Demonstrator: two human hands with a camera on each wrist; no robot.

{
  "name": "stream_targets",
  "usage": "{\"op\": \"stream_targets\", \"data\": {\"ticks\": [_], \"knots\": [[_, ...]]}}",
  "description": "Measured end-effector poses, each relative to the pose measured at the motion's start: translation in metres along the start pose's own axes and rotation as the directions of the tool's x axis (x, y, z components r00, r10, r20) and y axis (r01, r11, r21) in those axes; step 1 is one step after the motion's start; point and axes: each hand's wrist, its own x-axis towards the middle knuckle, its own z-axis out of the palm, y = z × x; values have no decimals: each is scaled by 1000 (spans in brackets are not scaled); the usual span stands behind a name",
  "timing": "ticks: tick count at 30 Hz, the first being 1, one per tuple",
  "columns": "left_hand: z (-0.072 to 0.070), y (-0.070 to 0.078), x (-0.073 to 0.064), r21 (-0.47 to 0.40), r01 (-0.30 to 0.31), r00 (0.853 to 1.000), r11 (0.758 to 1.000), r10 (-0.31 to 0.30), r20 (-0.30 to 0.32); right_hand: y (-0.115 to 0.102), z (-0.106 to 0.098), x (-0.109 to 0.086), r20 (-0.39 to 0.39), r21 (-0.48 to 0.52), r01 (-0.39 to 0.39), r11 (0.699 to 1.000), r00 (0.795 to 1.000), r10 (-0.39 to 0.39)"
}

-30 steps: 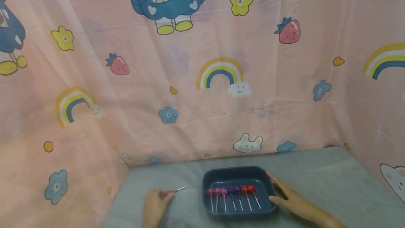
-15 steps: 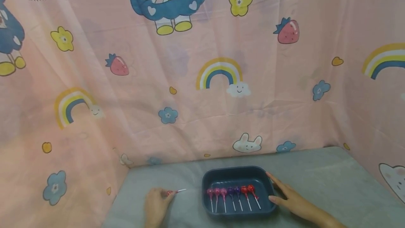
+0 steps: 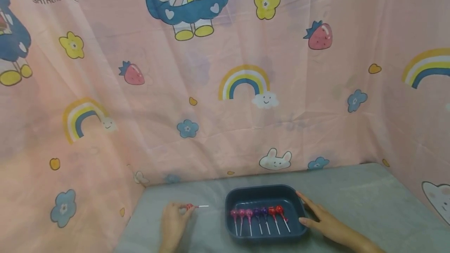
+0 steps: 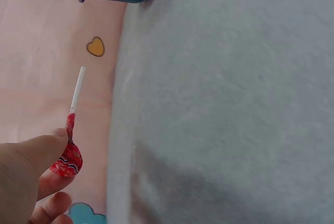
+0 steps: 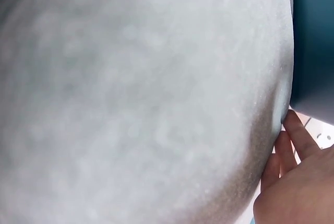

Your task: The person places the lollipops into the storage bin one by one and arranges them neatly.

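My left hand [image 3: 172, 225] pinches a lollipop [image 4: 67, 161] in a red patterned wrapper, its candy end by the fingers. The white stick points right in the head view, toward the tray, and the lollipop is above the table. Right of it, a dark blue rectangular tray [image 3: 260, 191] holds a row of wrapped lollipops: pink ones [image 3: 241, 213] on the left, purple ones [image 3: 260, 212] in the middle, red ones [image 3: 275, 210] on the right. My right hand [image 3: 325, 221] rests at the tray's right side with fairly straight fingers, the thumb over the rim.
A grey cloth-like surface covers the table [image 3: 351, 194]. Behind and on both sides hangs a pink printed curtain [image 3: 225, 136] that meets the table's back edge. In the left wrist view a corner of the tray shows at the top.
The left hand has raised the red lollipop slightly and turned it, so its stick now lies nearly level. The right hand and the tray have stayed in place.
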Motion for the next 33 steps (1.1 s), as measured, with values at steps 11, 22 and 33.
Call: {"op": "stream_targets", "data": {"ticks": [11, 22, 33], "knots": [[-6, 26, 10, -81, -87, 996, 993, 85, -32, -2, 1, -1, 8, 9, -32, 999, 999, 32], [1, 50, 16, -138, -175, 984, 975, 167, -64, -1, 1, -2, -12, 5, 18, 1000, 1000, -17], [8, 83, 16, -248, -229, 972, 941, 232, -17, 0, 1, -1, -7, -2, 13, 1000, 1000, -13]]}}
